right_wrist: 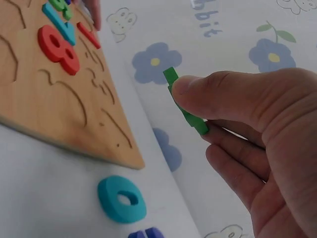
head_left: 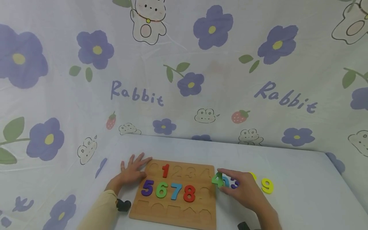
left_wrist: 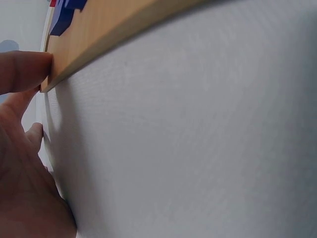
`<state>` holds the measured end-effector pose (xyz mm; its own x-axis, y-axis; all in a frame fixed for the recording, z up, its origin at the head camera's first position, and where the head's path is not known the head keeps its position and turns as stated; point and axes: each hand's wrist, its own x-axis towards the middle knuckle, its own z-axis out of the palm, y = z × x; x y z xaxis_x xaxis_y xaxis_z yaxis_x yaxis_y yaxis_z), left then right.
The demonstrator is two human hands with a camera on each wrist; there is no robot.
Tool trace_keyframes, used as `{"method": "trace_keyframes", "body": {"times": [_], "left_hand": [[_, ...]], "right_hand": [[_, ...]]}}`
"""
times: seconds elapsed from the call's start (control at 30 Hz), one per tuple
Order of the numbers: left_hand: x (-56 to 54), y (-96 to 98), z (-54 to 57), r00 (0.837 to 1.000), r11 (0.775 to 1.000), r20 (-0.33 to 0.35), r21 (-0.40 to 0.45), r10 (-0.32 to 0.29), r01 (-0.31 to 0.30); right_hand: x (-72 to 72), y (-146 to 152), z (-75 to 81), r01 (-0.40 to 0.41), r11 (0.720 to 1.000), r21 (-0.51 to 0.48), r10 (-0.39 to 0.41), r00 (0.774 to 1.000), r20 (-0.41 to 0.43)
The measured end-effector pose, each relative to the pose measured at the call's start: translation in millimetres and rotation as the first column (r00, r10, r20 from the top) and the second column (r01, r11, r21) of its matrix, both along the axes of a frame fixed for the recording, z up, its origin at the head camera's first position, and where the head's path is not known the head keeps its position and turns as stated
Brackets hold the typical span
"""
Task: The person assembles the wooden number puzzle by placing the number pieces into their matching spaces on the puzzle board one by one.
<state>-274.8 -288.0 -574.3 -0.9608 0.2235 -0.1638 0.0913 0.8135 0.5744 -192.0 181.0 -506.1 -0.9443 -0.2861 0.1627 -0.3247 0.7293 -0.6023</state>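
Head view has the right hand (head_left: pixel 244 188) pinching the 4 (head_left: pixel 217 180) between thumb and finger near the board's (head_left: pixel 205 199) right edge, probably so its face shows. Left hand (head_left: pixel 131 172) is splayed at the far left corner, not gripping, I'd guess for steadying.

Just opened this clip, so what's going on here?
A person's right hand pinches a green 4 just off the right side of a wooden number board, while the left hand touches the board near its upper left corner. A red 1, purple 5, green 6, blue 7 and red 8 are on the board; the 2, 3 and 4 recesses are unfilled. A blue 0, a purple piece and a yellow 9 lie off it.
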Motion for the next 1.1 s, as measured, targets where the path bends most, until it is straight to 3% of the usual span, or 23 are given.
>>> {"method": "trace_keyframes", "body": {"times": [0.23,0.57,1.1], "left_hand": [[-4.5,-3.4,-11.5,1.000,1.000,-0.022,-0.005,-0.001,0.001],[-2.6,-2.2,-8.6,1.000,1.000,-0.020,-0.003,-0.002,0.002],[-4.3,-4.2,-9.6,1.000,1.000,-0.028,-0.004,-0.001,0.001]], "right_hand": [[-19.4,-16.1,2.8,-0.037,0.999,0.021,0.037,0.999,-0.025],[-41.2,-27.0,-17.2,-0.087,0.996,0.014,0.087,0.996,-0.026],[-53.2,-44.8,-43.6,-0.046,0.998,0.030,0.041,0.989,0.141]]}}
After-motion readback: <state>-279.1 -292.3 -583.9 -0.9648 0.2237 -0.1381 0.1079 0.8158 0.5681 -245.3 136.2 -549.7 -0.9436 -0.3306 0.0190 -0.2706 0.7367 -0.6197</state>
